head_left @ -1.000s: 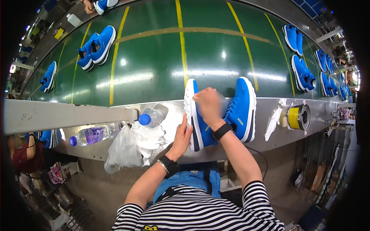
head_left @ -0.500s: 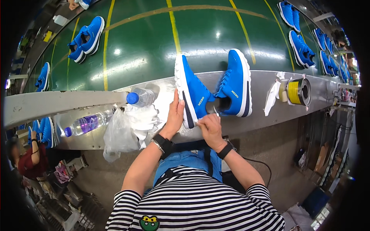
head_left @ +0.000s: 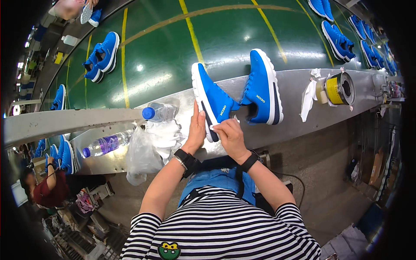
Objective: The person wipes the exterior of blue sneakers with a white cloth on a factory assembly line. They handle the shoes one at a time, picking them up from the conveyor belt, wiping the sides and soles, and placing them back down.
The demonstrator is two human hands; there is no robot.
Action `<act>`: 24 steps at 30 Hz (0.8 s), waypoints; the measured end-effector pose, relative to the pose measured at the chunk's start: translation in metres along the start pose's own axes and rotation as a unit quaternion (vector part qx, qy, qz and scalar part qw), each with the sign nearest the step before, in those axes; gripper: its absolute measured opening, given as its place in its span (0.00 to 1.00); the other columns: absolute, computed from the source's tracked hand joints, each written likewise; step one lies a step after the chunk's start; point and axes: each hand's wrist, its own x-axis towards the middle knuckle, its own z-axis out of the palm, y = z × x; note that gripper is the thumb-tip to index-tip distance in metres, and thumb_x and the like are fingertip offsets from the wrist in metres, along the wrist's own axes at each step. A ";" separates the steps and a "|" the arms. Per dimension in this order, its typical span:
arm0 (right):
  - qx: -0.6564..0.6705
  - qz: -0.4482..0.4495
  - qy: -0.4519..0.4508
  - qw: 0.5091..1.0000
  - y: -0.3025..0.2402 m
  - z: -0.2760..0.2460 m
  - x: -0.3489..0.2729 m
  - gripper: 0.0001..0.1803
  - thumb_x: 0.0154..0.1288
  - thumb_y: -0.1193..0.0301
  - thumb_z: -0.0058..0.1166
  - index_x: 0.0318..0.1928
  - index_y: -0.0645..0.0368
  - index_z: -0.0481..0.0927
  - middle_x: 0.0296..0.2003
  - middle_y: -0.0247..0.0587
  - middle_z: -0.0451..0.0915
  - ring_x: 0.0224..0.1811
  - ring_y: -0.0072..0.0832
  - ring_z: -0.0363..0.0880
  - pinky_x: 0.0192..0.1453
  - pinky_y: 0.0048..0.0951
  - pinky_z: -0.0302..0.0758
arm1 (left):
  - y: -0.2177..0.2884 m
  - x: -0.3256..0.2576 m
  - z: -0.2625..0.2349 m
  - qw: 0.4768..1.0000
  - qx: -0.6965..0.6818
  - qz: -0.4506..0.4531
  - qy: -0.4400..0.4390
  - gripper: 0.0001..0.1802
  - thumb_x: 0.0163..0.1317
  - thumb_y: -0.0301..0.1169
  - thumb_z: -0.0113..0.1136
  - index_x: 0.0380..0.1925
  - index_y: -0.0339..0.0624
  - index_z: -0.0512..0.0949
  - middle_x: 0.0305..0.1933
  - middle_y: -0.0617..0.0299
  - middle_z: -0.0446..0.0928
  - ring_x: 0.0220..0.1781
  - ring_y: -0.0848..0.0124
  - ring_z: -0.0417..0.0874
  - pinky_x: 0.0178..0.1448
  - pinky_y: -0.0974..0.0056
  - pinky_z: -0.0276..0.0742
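Observation:
A blue sneaker (head_left: 215,99) with a white and dark sole leans on the metal ledge in front of me, its heel toward me. My left hand (head_left: 197,130) holds it along the outer side of the sole, fingers stretched along the edge. With bent, pinched fingers, my right hand (head_left: 229,135) presses a small piece of white cloth (head_left: 212,127) against the sole near the heel; most of the cloth is hidden in the hand. The matching blue sneaker (head_left: 259,93) stands just to the right, close to the first, untouched by either hand.
Left of my hands are a clear bottle (head_left: 161,112), a purple-labelled bottle (head_left: 107,144), crumpled white cloths (head_left: 164,138) and a plastic bag (head_left: 141,158). A yellow-labelled tin (head_left: 339,89) sits right. Blue sneakers (head_left: 103,54) ride the green belt (head_left: 160,56). A white bar (head_left: 69,119) juts in.
My right hand has shifted left along the heel to the sole's edge, and a thin shiny piece beside it no longer shows. The left hand stays on the sole. The view has shifted slightly.

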 end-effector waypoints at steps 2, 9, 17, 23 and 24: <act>-0.022 -0.028 0.009 0.999 -0.001 0.001 0.009 0.02 0.48 0.76 0.55 0.26 0.58 0.76 0.24 0.37 0.71 0.31 0.36 0.68 0.36 0.33 0.64 | 0.003 0.000 0.000 1.000 -0.014 -0.004 -0.006 0.27 0.67 0.33 0.33 0.64 0.36 0.44 0.57 0.46 0.64 0.57 0.63 0.65 0.60 0.67 0.58; -0.023 -0.024 0.007 0.999 0.002 -0.001 0.001 0.02 0.49 0.77 0.55 0.25 0.58 0.76 0.24 0.36 0.71 0.31 0.35 0.68 0.36 0.32 0.62 | 0.005 0.000 0.000 0.999 -0.035 -0.006 -0.015 0.27 0.67 0.33 0.33 0.63 0.35 0.44 0.57 0.46 0.64 0.57 0.63 0.66 0.60 0.67 0.58; -0.050 -0.036 -0.010 0.998 0.001 -0.001 0.013 0.02 0.48 0.76 0.54 0.25 0.57 0.77 0.24 0.34 0.71 0.32 0.33 0.68 0.36 0.31 0.61 | 0.009 0.000 0.001 0.999 -0.030 -0.013 -0.019 0.27 0.67 0.33 0.33 0.63 0.35 0.45 0.57 0.46 0.64 0.56 0.63 0.66 0.59 0.66 0.59; -0.056 -0.070 -0.008 0.996 0.004 0.001 0.019 0.03 0.47 0.77 0.56 0.26 0.57 0.78 0.24 0.35 0.72 0.31 0.33 0.69 0.35 0.31 0.62 | 0.003 0.001 0.003 1.000 -0.023 -0.001 -0.011 0.27 0.67 0.33 0.33 0.63 0.35 0.45 0.57 0.46 0.64 0.56 0.63 0.66 0.59 0.66 0.59; -0.055 -0.066 -0.009 0.996 0.005 0.000 0.020 0.03 0.47 0.77 0.56 0.26 0.57 0.78 0.24 0.35 0.72 0.31 0.33 0.69 0.35 0.31 0.62 | 0.007 0.002 0.002 0.999 -0.036 -0.019 -0.022 0.27 0.67 0.33 0.33 0.63 0.35 0.45 0.57 0.46 0.64 0.56 0.63 0.66 0.60 0.66 0.58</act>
